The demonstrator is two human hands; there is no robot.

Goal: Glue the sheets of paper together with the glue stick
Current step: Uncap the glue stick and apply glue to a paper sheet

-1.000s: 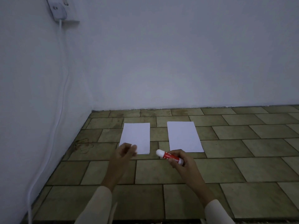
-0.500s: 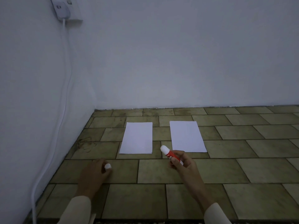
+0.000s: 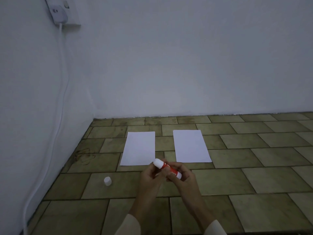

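Low in the middle of the frame, the left hand and right hand both curl around the red glue stick, white tip up. Its cap stands alone on the floor at lower left. Two paper sheets lie apart just behind. The stick's label is too blurry to read.

Both hands meet at centre, forearms converging from the lower edge in pale sleeves. Left hand – fingers curled, closed around the glue stick. Right hand – closed around its lower barrel.
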